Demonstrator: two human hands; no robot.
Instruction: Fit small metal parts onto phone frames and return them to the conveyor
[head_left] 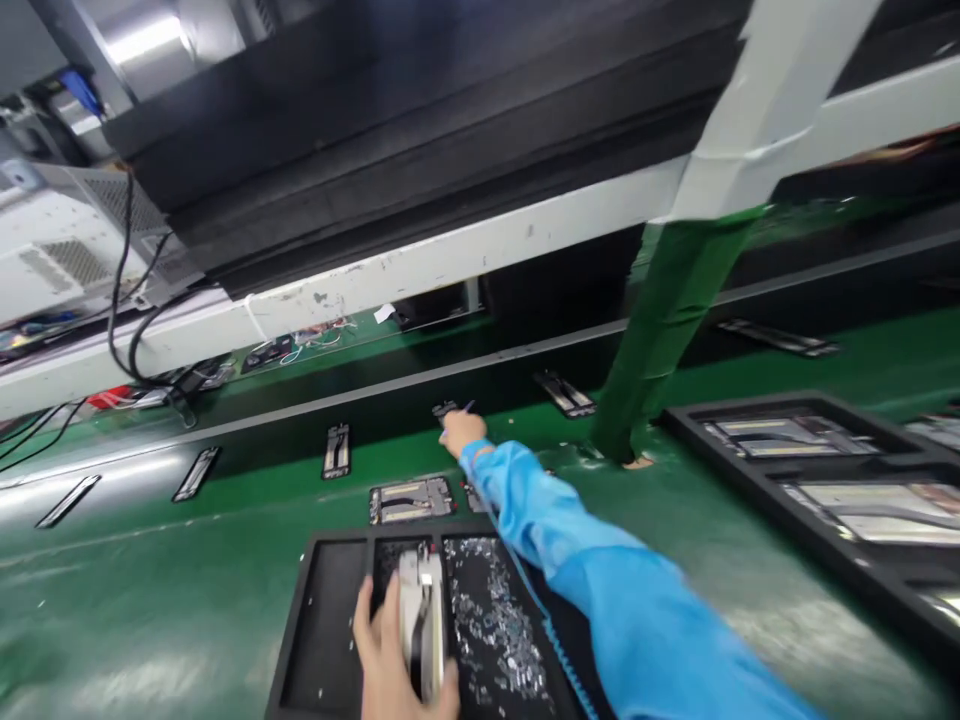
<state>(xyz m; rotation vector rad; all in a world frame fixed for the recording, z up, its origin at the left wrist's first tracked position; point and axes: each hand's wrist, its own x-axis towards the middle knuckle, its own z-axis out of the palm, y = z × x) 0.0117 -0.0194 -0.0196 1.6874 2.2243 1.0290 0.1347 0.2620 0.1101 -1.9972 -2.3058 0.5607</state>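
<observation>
My left hand (pixel 390 650) lies at the black tray in front of me, thumb and fingers around the sides of an opened phone body (pixel 429 610) with a black flex strip down its middle. My right arm, in a blue sleeve, stretches forward to the belt. There my right hand (pixel 465 432) is closed around a thin purple stick-like tool (pixel 470 406), mostly hidden by the fingers. Just beyond its fingertips is another phone body (pixel 444 410) on the belt; whether they touch I cannot tell. A blue coiled cord (pixel 562 660) runs from my right wrist.
The black tray (pixel 300 610) has a compartment of small shiny bits (pixel 499 625). Several phone bodies lie along the green bench and dark belt, one (pixel 411 499) behind the tray. A larger tray (pixel 720 490) stands right. A green-wrapped post (pixel 660 340) and white beam (pixel 465 255) stand close ahead.
</observation>
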